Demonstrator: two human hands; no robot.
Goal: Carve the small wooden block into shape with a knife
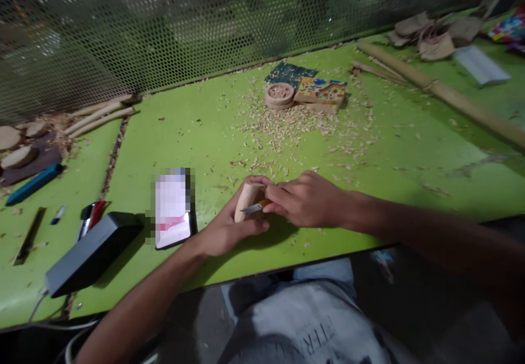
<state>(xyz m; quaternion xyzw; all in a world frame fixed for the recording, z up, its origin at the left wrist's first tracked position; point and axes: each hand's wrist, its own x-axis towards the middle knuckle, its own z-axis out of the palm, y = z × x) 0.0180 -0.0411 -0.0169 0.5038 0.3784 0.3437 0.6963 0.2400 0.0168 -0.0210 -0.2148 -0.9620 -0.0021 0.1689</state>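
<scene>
My left hand (pixel 223 227) is wrapped round a pale round wooden piece (pixel 247 199), held on edge just above the green table (pixel 192 129) near its front edge. My right hand (pixel 307 200) is closed on a small carving knife (pixel 255 207) with a yellowish handle. The short blade lies against the face of the wooden piece. Both hands touch each other at the wood. Wood shavings (pixel 295 123) lie scattered on the table beyond the hands.
A phone (pixel 174 208) lies left of my left hand, beside a dark box (pixel 92 252) and a red-and-black tool (pixel 91 216). A carved wooden disc (pixel 279 95) and painted tiles (pixel 320 93) sit further back. Sticks (pixel 100 115) and wood slices (pixel 16 156) lie far left. A mesh screen (pixel 164 25) backs the table.
</scene>
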